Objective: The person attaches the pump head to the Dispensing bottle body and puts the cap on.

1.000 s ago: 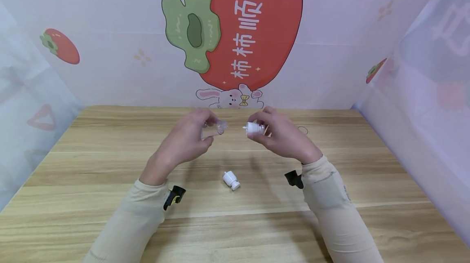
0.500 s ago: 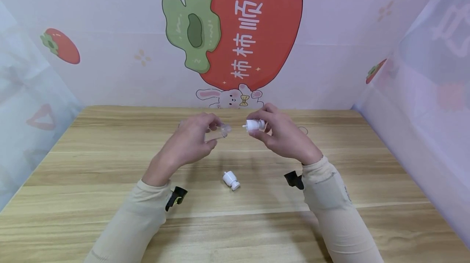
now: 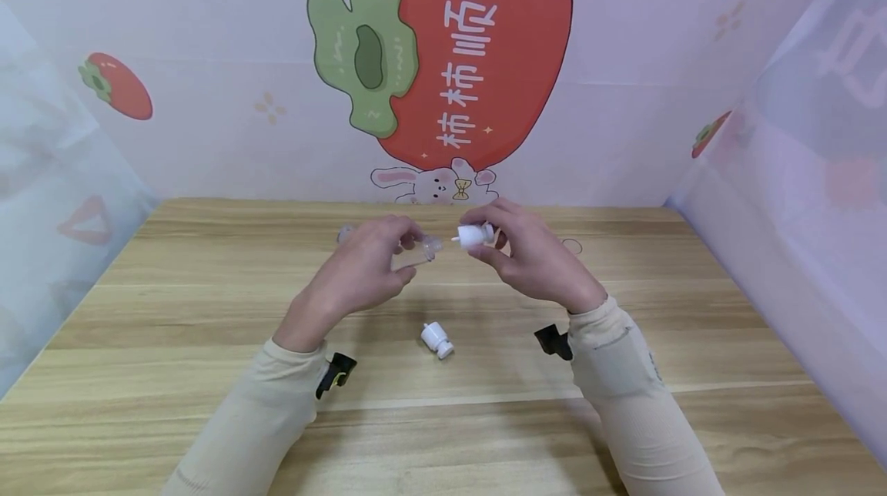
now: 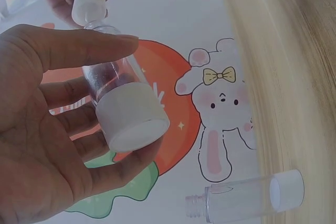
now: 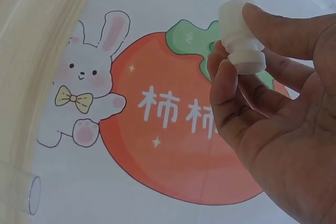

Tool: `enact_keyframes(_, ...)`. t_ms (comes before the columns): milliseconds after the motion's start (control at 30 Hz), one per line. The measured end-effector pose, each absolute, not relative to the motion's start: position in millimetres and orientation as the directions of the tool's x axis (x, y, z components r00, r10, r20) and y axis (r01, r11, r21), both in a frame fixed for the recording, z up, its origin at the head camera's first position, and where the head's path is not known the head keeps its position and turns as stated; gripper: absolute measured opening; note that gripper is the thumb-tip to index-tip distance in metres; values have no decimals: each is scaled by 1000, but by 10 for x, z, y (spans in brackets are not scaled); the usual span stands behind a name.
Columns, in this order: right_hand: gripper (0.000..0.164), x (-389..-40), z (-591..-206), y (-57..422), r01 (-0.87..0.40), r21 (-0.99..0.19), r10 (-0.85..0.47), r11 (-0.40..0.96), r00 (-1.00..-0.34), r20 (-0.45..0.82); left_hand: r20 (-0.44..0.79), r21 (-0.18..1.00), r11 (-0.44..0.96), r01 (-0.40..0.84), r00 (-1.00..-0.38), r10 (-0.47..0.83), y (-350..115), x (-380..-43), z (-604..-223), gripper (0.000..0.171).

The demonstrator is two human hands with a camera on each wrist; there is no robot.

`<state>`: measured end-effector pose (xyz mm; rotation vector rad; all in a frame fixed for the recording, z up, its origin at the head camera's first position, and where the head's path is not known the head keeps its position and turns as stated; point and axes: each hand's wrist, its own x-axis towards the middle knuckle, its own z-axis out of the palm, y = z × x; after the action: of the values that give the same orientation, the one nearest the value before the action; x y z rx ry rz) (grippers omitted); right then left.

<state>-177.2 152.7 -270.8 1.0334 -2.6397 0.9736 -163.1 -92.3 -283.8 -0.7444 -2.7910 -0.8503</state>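
Note:
My left hand (image 3: 356,265) grips a clear bottle (image 4: 118,74) with a white base, its threaded neck pointing right in the head view. Facing that neck is a white pump head (image 3: 473,236), pinched between the thumb and fingers of my right hand (image 3: 537,259). The pump's thin tip and the bottle mouth are close, with a small gap between them in the head view. Both hands are raised over the table. A second white pump head (image 3: 437,340) lies on its side on the wood, nearer the body.
Another clear bottle (image 4: 236,203) with a white base stands behind the left hand. To the right, beyond the right hand, there is a clear open-ended tube (image 5: 18,190), seen only as a faint ring in the head view. A printed cloth wall (image 3: 624,134) closes off the table's back.
My left hand has moved right with the bottle, bringing its neck nearer the pump head. The right hand has shifted slightly left. The pump head on the table stays put.

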Motion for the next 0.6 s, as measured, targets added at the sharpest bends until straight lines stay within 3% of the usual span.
enact_keyframes(600, 33, -1778, -2706, 1520, -691, -528, -555, 494, -718, 420, 238, 531, 702, 475, -878, 415, -893, -1611, -2822, 34)
